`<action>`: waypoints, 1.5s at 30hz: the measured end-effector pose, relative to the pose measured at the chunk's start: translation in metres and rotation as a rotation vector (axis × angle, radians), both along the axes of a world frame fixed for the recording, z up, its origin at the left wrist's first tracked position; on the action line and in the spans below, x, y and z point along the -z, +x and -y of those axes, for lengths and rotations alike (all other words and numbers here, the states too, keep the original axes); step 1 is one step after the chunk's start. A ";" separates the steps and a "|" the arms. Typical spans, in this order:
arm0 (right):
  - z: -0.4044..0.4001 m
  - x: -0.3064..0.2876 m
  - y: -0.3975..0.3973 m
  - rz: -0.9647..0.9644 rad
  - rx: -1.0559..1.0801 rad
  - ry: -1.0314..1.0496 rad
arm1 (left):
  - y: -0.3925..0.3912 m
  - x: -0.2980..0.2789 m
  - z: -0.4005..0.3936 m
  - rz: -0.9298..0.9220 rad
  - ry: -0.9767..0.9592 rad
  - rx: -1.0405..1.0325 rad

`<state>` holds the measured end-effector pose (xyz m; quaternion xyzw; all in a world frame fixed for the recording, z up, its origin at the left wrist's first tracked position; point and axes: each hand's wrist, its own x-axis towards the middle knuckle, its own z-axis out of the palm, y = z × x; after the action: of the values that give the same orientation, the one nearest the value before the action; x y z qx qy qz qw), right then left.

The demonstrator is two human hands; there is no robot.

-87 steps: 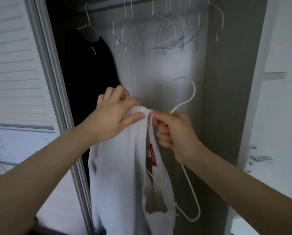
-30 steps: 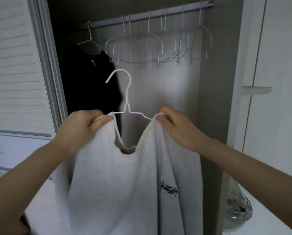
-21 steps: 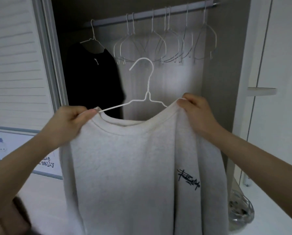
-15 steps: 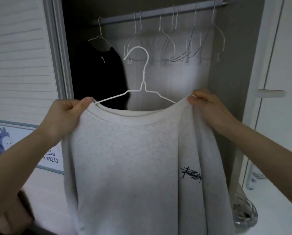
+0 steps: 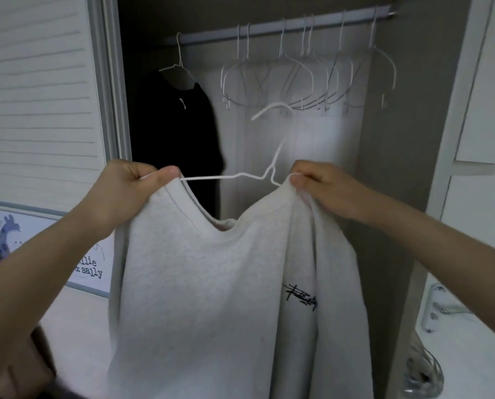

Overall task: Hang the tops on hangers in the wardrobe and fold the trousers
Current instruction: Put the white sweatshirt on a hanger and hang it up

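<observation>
Grey sweatshirt (image 5: 211, 298) is soft and floppy on the thin wire hanger (image 5: 240, 176), near the wardrobe rail (image 5: 281, 27). Left hand (image 5: 125, 194) and right hand (image 5: 324, 188) each pinch a shoulder; lift by the hook.

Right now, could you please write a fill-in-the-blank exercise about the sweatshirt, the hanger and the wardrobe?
1. Both hands, the left hand and the right hand, hold a light grey ____ by its shoulders.
2. The white hanger inside it is not yet hooked on the ____.
3. The garment already hanging at the left of the rail is ____ in colour.
4. The small dark print lies nearer the ____ hand.

Missing words: sweatshirt; rail; black; right
</observation>
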<state>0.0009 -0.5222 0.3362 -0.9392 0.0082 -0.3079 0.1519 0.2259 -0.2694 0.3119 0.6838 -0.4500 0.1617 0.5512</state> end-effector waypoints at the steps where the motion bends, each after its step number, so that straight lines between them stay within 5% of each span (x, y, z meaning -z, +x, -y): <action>1: -0.002 0.009 0.006 0.013 -0.003 0.019 | 0.000 0.000 0.000 -0.070 -0.042 0.015; 7: 0.010 0.032 0.004 0.095 0.309 0.156 | 0.015 0.001 -0.009 -0.190 -0.151 -0.043; 10: 0.001 0.042 0.000 0.113 0.295 0.105 | 0.020 0.001 -0.008 -0.195 -0.174 -0.106; 18: -0.026 0.047 0.016 0.185 0.136 0.174 | -0.009 -0.005 0.008 0.301 0.217 -0.134; 26: -0.037 0.037 0.023 0.131 0.101 0.192 | -0.020 0.005 0.026 0.392 0.196 -0.127; 33: -0.020 0.031 0.023 0.041 0.076 0.216 | 0.002 0.009 0.022 0.185 0.091 -0.008; 36: 0.001 0.025 0.010 0.024 0.052 0.423 | 0.026 0.009 0.008 0.083 0.028 -0.042; 45: -0.004 0.008 0.005 -0.242 0.012 0.636 | 0.032 -0.007 0.038 0.133 0.055 0.149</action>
<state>0.0059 -0.5183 0.3278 -0.8744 0.1271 -0.1772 0.4334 0.2578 -0.3072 0.3191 0.6511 -0.5395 0.1530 0.5114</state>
